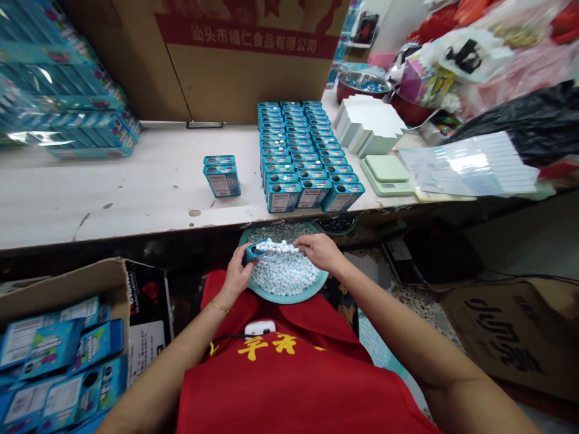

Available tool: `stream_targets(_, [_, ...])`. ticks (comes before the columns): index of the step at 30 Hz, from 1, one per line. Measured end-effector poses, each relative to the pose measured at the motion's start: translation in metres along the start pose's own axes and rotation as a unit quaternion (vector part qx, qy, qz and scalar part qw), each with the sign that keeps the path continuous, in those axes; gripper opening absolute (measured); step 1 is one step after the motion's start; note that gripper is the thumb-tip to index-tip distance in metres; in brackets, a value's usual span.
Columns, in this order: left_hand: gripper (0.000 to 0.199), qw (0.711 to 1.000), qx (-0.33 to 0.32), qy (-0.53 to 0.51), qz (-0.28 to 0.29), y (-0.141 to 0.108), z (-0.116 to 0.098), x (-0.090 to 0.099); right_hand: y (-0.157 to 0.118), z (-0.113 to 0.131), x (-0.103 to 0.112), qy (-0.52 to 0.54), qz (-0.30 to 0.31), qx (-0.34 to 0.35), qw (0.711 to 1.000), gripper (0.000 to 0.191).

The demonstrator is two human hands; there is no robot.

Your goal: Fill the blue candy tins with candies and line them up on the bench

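Over my lap rests a round teal basin (271,298) full of small white candies (284,272). My left hand (236,271) is wrapped round a small blue box (251,252), tilted above the basin's left side. Fingers pinched, my right hand (320,251) grips the end of a scoop (297,246) heaped with white candies. The scoop's far end meets the top of the box, and the candies hide most of its shape.
Rows of blue boxes (298,150) stand on the white table (149,199), with two more boxes (221,178) apart to their left. A pale green scale (386,173) and white card stack (368,123) are at right. Flat blue boxes (54,355) fill a carton at lower left.
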State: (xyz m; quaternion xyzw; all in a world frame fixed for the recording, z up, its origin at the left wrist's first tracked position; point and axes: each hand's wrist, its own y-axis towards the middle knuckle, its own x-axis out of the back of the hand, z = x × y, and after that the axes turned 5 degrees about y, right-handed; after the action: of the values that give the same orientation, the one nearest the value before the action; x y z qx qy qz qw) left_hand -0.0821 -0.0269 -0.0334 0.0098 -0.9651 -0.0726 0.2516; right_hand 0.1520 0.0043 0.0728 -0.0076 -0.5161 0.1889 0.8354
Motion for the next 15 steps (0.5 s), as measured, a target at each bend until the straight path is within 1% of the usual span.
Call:
stream_targets(2, [0.038, 1.000, -0.019, 0.010, 0.004, 0.000, -0.002, -0.002, 0.000, 0.015, 0.011, -0.071, 0.029, -0.004, 0.997, 0.031])
stream_targets(5, [0.037, 0.999, -0.046, 0.025, 0.008, 0.000, -0.004, -0.002, -0.001, 0.039, 0.023, -0.171, 0.060, -0.002, 0.983, 0.031])
stream_targets(7, [0.037, 0.998, -0.051, 0.035, 0.008, -0.001, -0.005, -0.002, -0.003, 0.054, 0.028, -0.212, 0.070, 0.010, 0.975, 0.031])
stream_targets(9, [0.037, 0.998, -0.050, 0.040, 0.007, -0.001, -0.005, -0.002, -0.005, 0.065, 0.031, -0.229, 0.070, 0.023, 0.971, 0.031])
stream_targets(12, [0.036, 0.999, -0.045, 0.029, -0.004, -0.002, -0.004, 0.001, -0.010, 0.069, 0.035, -0.237, 0.057, 0.030, 0.969, 0.029])
stream_targets(15, [0.036, 1.000, -0.016, -0.024, 0.000, -0.004, 0.000, 0.007, -0.018, 0.054, 0.039, -0.231, 0.038, 0.016, 0.972, 0.030])
